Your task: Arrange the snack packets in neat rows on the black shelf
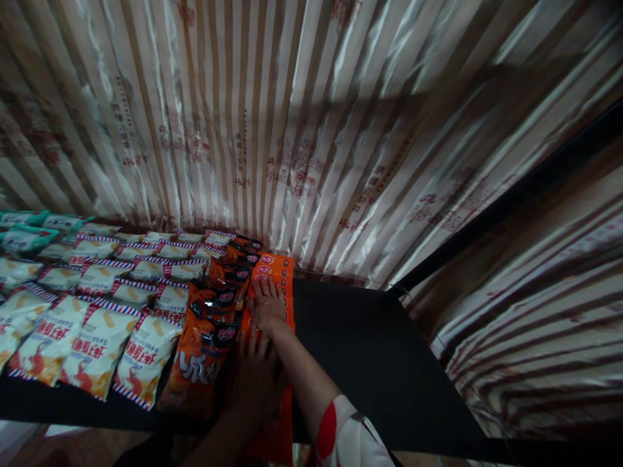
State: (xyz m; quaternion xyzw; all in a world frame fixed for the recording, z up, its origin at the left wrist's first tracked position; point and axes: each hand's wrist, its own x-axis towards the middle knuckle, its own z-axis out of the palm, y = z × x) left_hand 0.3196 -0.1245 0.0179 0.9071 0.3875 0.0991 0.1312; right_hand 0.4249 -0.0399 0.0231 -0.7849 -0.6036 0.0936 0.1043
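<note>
My right hand (269, 308) lies flat on a long orange printed sheet or packet (287, 275) with a row of round logos; I cannot tell which it is. My left hand (256, 373) rests lower on the same orange piece, fingers stretched out, in shadow. Neither hand is closed round anything. Directly left of the orange piece runs a column of orange and black snack bags (202, 353), beside my left hand. White snack bags (146, 353) with red and blue striped edges stand in rows further left.
Green snack bags (26, 239) sit at the far left. Everything rests on a black shelf (360, 350). Behind it hangs pleated, striped shiny sheeting (302, 117) with red print. A dark slanting bar (487, 201) meets the shelf's back right corner.
</note>
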